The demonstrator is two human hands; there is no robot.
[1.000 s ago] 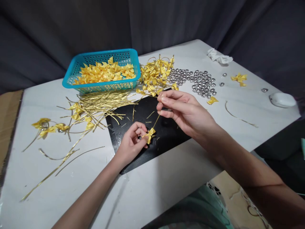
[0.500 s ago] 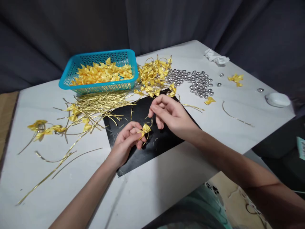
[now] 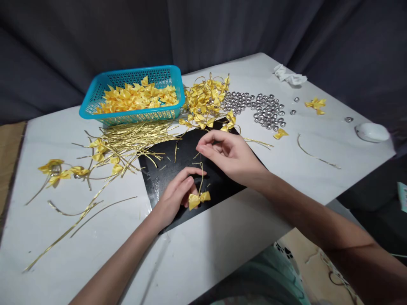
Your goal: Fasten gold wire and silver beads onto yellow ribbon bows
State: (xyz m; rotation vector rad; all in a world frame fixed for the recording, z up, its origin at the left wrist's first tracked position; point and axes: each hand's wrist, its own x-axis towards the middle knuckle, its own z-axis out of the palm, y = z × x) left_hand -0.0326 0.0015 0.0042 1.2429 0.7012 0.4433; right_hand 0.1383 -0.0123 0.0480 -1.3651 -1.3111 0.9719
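My right hand (image 3: pixel 227 154) pinches the top of a thin gold cord (image 3: pixel 202 176) between thumb and forefinger. From the cord hangs a yellow ribbon bow (image 3: pixel 194 201) with a small silvery bit at its middle. Just left of the cord is my left hand (image 3: pixel 178 190), its index finger stretched out and its thumb apart. The bow hangs in front of its lower fingers, which are partly hidden. Beneath both hands lies a black mat (image 3: pixel 171 173) with small cord scraps on it.
A blue basket (image 3: pixel 132 115) of yellow bows stands at the back left, with a bundle of gold cords (image 3: pixel 136 137) before it. Finished-looking corded bows (image 3: pixel 206 97) are heaped beside silver beads (image 3: pixel 269 111). A white computer mouse (image 3: pixel 372 132) sits far right.
My left hand has let go of the bow and its fingers have opened. The bow now dangles lower on its cord from my right hand, which has shifted slightly left.
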